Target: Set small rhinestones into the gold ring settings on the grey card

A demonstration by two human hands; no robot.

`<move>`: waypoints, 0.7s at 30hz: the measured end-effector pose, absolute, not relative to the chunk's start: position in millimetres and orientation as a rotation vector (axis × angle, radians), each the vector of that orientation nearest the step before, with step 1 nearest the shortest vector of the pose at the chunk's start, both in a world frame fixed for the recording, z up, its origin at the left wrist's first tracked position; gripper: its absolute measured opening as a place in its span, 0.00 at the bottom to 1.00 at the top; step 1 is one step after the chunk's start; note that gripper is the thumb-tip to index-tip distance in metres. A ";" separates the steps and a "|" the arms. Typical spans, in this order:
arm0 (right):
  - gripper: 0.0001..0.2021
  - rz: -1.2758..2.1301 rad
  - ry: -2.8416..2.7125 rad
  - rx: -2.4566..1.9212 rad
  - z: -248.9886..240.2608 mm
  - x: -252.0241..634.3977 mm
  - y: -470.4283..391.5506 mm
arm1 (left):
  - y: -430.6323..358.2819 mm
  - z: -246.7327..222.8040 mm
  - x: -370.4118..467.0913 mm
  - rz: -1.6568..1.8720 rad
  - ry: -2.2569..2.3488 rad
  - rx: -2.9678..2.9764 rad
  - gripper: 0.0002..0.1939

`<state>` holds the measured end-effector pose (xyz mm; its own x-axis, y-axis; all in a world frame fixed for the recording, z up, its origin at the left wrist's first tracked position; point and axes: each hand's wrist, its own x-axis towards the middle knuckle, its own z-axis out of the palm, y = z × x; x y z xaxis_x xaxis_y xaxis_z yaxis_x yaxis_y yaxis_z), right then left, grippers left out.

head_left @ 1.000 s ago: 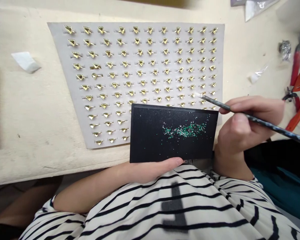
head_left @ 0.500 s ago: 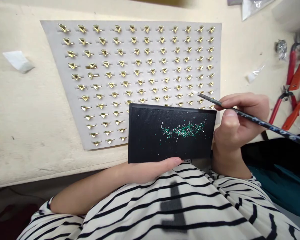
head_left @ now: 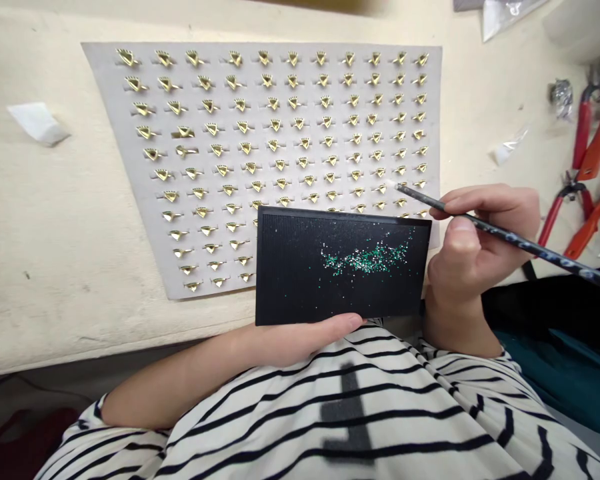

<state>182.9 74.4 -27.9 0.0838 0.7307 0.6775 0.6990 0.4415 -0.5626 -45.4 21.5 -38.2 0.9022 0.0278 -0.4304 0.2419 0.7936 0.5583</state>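
My left hand (head_left: 315, 337) grips the near edge of a black ribbed tray (head_left: 290, 267), thumb along the rim and the other fingers hidden underneath. Tiny green and clear stones (head_left: 375, 257) lie scattered over the tray, densest right of its middle. Between thumb and fingers, my right hand (head_left: 480, 240) pinches a dark pencil-like stick (head_left: 520, 245) with a pale tip (head_left: 394, 185). That tip is over the right part of a grey foam sheet (head_left: 130, 160), close to the gold rings (head_left: 381, 172) set in it in rows. The tray covers the sheet's lower right part.
Pliers with red and orange handles (head_left: 583, 173) lie at the right, near a crumpled foil piece (head_left: 561, 99) and a clear plastic scrap (head_left: 511, 147). A white paper scrap (head_left: 37, 123) rests on the pale table (head_left: 55, 253) at left. A plastic bag (head_left: 510, 17) is at the top right.
Almost nothing differs. The sheet and the tray appear shifted by a few pixels; both hands keep the same hold, and the stick's tip stays over nearly the same spot.
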 end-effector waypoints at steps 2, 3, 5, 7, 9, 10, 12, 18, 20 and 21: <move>0.06 0.018 -1.638 -1.280 -29.0 184.4 75.3 | 21.6 -37.3 -44.7 -0.120 0.428 0.628 0.30; 0.06 0.014 -1.635 -1.286 -29.1 184.7 75.6 | 21.6 -36.9 -44.4 -0.119 0.421 0.614 0.30; 0.06 0.024 -1.611 -1.279 -28.8 184.4 76.1 | 22.2 -35.9 -44.3 -0.114 0.412 0.600 0.29; 0.07 0.036 -1.585 -1.258 -27.4 184.6 77.1 | 23.9 -34.6 -44.8 -0.118 0.404 0.618 0.29; 0.07 0.000 -1.569 -1.258 -24.5 188.5 79.5 | 26.4 -33.2 -45.9 -0.137 0.416 0.662 0.30; 0.06 -0.053 -1.577 -1.268 -22.4 193.0 81.4 | 27.6 -32.6 -46.5 -0.149 0.424 0.683 0.30; 0.07 -0.204 -1.647 -1.317 -17.3 208.8 87.1 | 29.0 -32.4 -47.3 -0.172 0.425 0.707 0.30; 0.20 -0.317 -2.245 -1.696 -6.0 282.6 113.2 | 19.1 -38.2 -49.4 -0.090 0.463 0.697 0.29; 0.20 -0.309 -2.301 -1.690 -2.1 294.5 121.7 | 13.7 -37.1 -52.5 -0.008 0.516 0.722 0.29; 0.22 -0.390 -2.329 -1.714 1.2 294.9 125.0 | 11.3 -35.8 -54.9 0.019 0.516 0.723 0.29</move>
<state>294.9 125.0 1.2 -0.2935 0.8963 0.3324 0.9557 0.2832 0.0801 -54.9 11.3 -35.8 0.8751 0.1910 -0.4446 0.1583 0.7554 0.6359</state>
